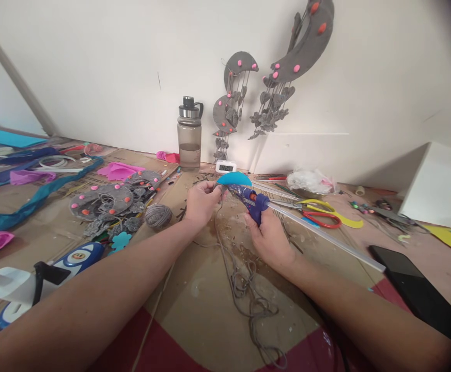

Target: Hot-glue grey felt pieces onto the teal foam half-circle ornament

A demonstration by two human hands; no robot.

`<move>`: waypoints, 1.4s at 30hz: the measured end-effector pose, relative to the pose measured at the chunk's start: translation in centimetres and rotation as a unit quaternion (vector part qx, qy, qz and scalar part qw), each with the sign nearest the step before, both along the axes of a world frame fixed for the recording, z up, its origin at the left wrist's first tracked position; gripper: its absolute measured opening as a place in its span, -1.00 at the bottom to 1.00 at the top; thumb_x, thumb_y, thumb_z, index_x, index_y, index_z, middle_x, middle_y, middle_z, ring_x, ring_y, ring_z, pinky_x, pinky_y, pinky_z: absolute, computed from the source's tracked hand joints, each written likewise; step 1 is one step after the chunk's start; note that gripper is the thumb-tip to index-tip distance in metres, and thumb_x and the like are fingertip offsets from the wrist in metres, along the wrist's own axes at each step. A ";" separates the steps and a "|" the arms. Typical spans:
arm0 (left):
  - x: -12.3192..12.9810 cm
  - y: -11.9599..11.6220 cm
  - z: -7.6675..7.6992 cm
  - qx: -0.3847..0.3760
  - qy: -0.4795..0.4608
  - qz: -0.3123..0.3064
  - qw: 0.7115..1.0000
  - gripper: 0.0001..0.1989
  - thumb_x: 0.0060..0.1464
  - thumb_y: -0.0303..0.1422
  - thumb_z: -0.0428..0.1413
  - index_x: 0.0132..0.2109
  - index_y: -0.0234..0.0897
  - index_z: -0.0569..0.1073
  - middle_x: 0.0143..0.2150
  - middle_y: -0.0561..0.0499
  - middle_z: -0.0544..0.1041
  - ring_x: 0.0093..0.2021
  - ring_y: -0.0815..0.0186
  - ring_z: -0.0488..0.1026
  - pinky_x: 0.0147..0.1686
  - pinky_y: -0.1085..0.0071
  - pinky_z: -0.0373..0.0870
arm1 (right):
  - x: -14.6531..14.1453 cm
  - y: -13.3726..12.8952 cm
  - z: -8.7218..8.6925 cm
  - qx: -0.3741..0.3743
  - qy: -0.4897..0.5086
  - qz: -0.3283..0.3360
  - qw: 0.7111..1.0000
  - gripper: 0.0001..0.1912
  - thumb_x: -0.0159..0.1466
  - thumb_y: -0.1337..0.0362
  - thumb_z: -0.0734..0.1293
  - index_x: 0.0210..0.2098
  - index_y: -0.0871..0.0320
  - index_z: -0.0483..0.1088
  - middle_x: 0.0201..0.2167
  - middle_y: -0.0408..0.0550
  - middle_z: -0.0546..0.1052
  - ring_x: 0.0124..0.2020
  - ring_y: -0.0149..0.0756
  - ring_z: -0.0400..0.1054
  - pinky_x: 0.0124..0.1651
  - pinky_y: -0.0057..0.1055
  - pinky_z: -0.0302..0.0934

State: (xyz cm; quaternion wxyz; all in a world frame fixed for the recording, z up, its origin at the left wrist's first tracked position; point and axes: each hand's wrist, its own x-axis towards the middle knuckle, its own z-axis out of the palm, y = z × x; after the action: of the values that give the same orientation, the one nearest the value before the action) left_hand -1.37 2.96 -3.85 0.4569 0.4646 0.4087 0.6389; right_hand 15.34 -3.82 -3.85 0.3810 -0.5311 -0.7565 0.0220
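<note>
My left hand (205,202) pinches the left end of a bright blue curved piece (235,179), with grey yarn (244,284) trailing down from the fingertips. In my right hand (270,235) is a blue hot glue gun (253,202), its nozzle close to the lower edge of the blue piece; I cannot tell whether they touch. A long clear glue stick (326,235) sticks out of the gun's back toward the lower right. The loose yarn lies tangled on the cardboard between my forearms. A grey yarn ball (158,215) sits left of my left hand.
Red-handled scissors (321,219) and a black phone (407,279) lie on the right. A water bottle (189,135) and a small digital clock (226,166) stand by the wall. Grey moon hangings (242,67) are on it. Grey crescents with pompoms (103,201) and a blue-white tool (80,261) lie left.
</note>
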 end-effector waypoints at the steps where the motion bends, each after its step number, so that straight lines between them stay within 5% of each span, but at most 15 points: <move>1: 0.0 0.0 0.0 0.002 -0.005 -0.002 1.000 -0.80 -0.11 -0.31 0.19 -0.34 -0.36 0.52 -0.44 -0.01 0.54 -0.41 0.37 0.50 -0.29 0.41 0.46 | 0.0 0.0 0.0 -0.001 0.001 0.000 1.000 -0.57 0.30 0.13 0.11 0.02 0.30 0.28 -0.07 0.28 0.46 -0.03 0.02 0.35 0.05 -0.02 0.22; 21: 0.2 -0.4 0.9 -0.008 -0.121 0.003 0.993 -0.85 -0.12 -0.40 0.21 -0.36 -0.39 0.46 -0.39 -0.03 0.54 -0.38 0.34 0.53 -0.16 0.27 0.48 | -0.1 0.1 -0.1 -0.011 0.050 -0.012 0.999 -0.59 0.27 0.13 0.14 0.00 0.29 0.26 -0.10 0.25 0.46 -0.06 -0.02 0.34 0.05 -0.06 0.18; 30: 0.1 -0.7 1.3 -0.031 -0.168 0.019 0.985 -0.89 -0.11 -0.45 0.19 -0.40 -0.39 0.41 -0.41 0.02 0.49 -0.38 0.38 0.52 -0.15 0.29 0.48 | 1.3 2.1 1.1 -0.172 0.237 0.025 0.956 -0.74 0.20 0.17 0.21 -0.16 0.15 0.24 -0.33 -0.05 0.54 -0.50 -0.30 0.35 -0.40 -0.34 0.25; 36: 0.4 -0.9 1.3 -0.021 -0.142 0.009 0.990 -0.86 -0.10 -0.42 0.19 -0.36 -0.39 0.42 -0.40 0.00 0.51 -0.38 0.38 0.51 -0.17 0.30 0.48 | 3.3 3.7 2.2 -0.200 0.008 -0.050 0.979 -0.76 0.17 0.10 0.29 -0.47 0.15 0.34 -0.49 -0.01 0.51 -0.49 -0.25 0.36 -0.45 -0.38 0.16; 42: 0.7 -1.0 1.0 0.002 -0.095 -0.004 0.995 -0.84 -0.09 -0.36 0.19 -0.33 -0.36 0.43 -0.39 -0.01 0.54 -0.36 0.35 0.52 -0.19 0.30 0.47 | 3.8 2.9 2.4 -0.054 -0.181 -0.094 0.978 -0.73 0.24 0.11 0.24 -0.44 0.18 0.34 -0.39 0.11 0.46 -0.31 -0.14 0.36 -0.23 -0.23 0.21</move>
State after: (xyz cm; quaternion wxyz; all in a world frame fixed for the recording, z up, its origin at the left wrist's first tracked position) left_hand -0.67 1.95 -2.85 0.4951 0.4043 0.3602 0.6794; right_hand 19.14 -0.91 -1.47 0.2090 -0.6147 -0.7574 -0.0688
